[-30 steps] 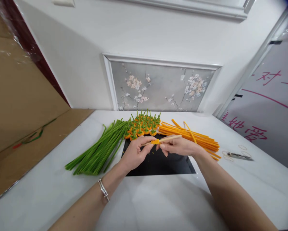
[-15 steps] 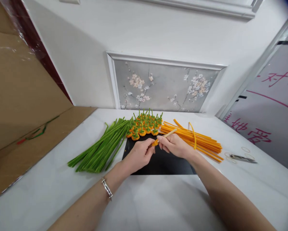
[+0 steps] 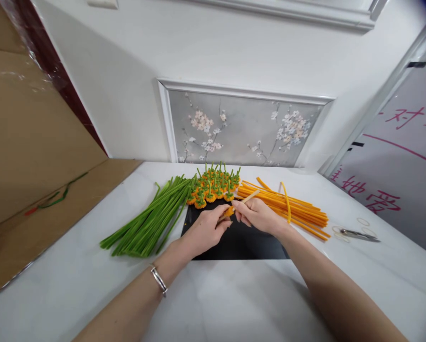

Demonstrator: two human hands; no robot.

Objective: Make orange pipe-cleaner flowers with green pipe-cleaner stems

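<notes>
A pale wooden stick (image 3: 251,195) slants up from between the fingers of my right hand (image 3: 258,214), which is closed round it. At its lower end sits a small coil of orange pipe cleaner (image 3: 229,212), pinched between the thumb and fingers of my left hand (image 3: 209,229). My fingers partly cover the coil. Both hands are above a black mat (image 3: 250,244). Just behind them stand several small orange pumpkins (image 3: 210,195) made of pipe cleaner, with green stems on top.
Green pipe cleaners (image 3: 150,218) lie in a bundle on the left, orange pipe cleaners (image 3: 301,213) on the right. Scissors (image 3: 360,234) rest by some thin rubber bands (image 3: 363,221) at far right. A cardboard box (image 3: 31,133) stands left; a framed floral panel (image 3: 244,123) is behind.
My left fingers have shifted slightly around the orange coil, the thumb now a little farther from the forefinger. The stick has dipped slightly. Other things lie as before.
</notes>
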